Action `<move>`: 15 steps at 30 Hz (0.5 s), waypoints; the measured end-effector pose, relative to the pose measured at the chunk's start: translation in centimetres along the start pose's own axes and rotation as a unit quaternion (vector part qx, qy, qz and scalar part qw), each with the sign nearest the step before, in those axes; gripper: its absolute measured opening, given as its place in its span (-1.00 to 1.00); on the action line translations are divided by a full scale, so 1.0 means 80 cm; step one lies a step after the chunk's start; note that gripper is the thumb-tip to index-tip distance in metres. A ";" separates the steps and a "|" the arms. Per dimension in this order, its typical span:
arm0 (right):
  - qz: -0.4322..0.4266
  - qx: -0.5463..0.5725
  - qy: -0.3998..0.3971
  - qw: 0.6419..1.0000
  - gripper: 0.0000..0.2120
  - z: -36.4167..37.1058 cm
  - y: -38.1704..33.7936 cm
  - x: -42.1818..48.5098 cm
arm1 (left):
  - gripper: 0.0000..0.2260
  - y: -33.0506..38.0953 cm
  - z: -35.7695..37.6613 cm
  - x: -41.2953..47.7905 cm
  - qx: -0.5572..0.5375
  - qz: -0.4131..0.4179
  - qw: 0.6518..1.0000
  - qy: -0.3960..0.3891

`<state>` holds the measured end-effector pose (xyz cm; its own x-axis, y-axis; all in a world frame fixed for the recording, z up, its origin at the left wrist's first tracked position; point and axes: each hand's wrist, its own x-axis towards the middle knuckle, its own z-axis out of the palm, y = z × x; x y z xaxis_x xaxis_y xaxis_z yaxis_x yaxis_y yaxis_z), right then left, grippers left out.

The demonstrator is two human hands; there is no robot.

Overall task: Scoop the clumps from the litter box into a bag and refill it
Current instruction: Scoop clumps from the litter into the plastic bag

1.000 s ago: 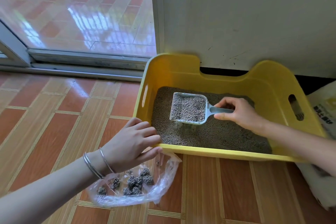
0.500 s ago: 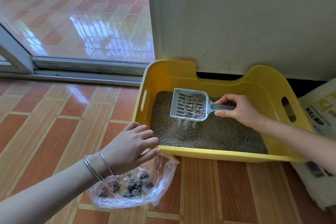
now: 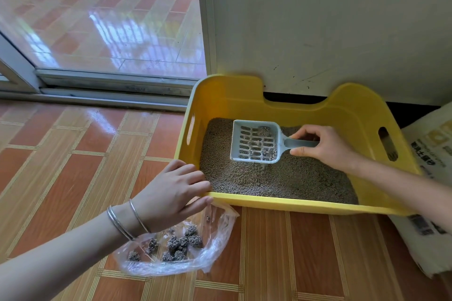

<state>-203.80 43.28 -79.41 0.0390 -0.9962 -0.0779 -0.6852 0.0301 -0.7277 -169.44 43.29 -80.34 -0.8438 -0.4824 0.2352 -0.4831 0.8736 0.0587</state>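
Yellow litter box [image 3: 293, 204] is sitting at the edge of the floor [image 3: 73, 154] by the wall [image 3: 330, 19]. My right hand [image 3: 325, 146] is clenching the scoop [image 3: 255, 142] over the litter [image 3: 281, 178]; my left hand [image 3: 171, 193] is gripping the box's near-left corner, clumps [image 3: 181, 243] lying in the bag [image 3: 215, 247] beside it.

Glossy yellow plastic litter box [image 3: 303, 204], clear crinkled plastic bag [image 3: 220, 230], glossy tiles [image 3: 80, 154]

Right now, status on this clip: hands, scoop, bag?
Right hand grips scoop; left hand grips litter box near corner. Scoop above litter, few bits inside. Open bag on floor, clumps inside; only box rim between.
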 end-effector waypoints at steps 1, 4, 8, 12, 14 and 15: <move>0.009 0.014 -0.005 1.000 -0.82 0.002 0.000 0.000 | -0.73 0.000 0.000 0.000 0.001 0.001 1.000 0.000; 0.023 0.014 -0.030 0.999 -0.83 0.008 0.000 0.000 | -0.74 0.000 0.001 0.000 0.004 0.001 1.000 0.003; 0.034 0.025 -0.057 0.997 -0.86 0.010 -0.001 -0.002 | -0.72 0.000 0.001 -0.001 0.005 -0.001 1.000 0.001; 0.049 0.044 -0.072 0.995 -0.88 0.012 -0.001 -0.006 | -0.70 0.000 0.002 -0.001 0.005 -0.002 1.000 -0.002; 0.047 0.046 -0.079 0.995 -0.87 0.012 -0.001 -0.009 | -0.69 -0.001 0.002 -0.001 0.005 -0.003 1.000 -0.002; 0.046 0.048 -0.089 0.994 -0.86 0.012 -0.001 -0.012 | -0.69 -0.001 0.002 -0.001 0.005 -0.004 1.000 -0.002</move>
<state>-203.09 44.29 -79.91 0.1138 -0.9587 -0.2605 -0.6203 0.1362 -0.7724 -169.36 43.28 -80.56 -0.8408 -0.4892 0.2316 -0.4920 0.8692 0.0498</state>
